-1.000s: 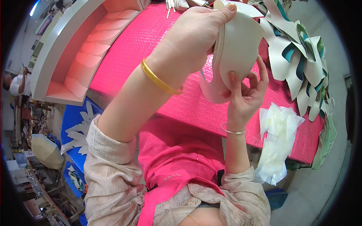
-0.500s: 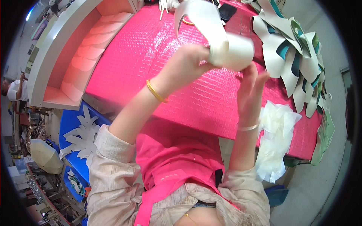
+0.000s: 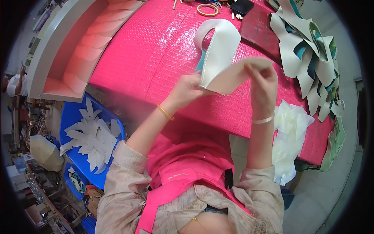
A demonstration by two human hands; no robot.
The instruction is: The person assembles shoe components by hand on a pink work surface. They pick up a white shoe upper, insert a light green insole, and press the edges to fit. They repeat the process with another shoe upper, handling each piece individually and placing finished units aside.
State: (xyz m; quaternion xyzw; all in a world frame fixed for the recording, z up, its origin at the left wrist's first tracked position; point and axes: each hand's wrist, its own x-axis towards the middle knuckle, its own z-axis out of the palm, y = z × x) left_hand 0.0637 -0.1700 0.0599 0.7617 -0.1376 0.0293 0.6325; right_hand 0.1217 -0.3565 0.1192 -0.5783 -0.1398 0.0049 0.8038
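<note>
A white shoe upper (image 3: pixel 224 43) with a teal lining is held over the pink table cover (image 3: pixel 136 62). My left hand (image 3: pixel 187 90) pinches its near edge, beside a seam corner. My right hand (image 3: pixel 265 89) is closed on the far end of a beige flap (image 3: pixel 237 76) that curves out from that corner. The flap's beige side shows. Some fingertips of both hands are hidden by the upper and the flap.
White uppers (image 3: pixel 290 58) with teal linings are piled at the right, near a dark red board (image 3: pixel 259 35). Translucent white sheets (image 3: pixel 288 136) hang over the table's near edge. A lit rack (image 3: pixel 58 50) stands left, above a blue tub (image 3: pixel 87 175) of white pieces (image 3: pixel 97 146).
The upper has come down toward me and turned, so its seam and beige flap show. My right hand, open and blurred before, now grips the flap. My left hand has moved lower.
</note>
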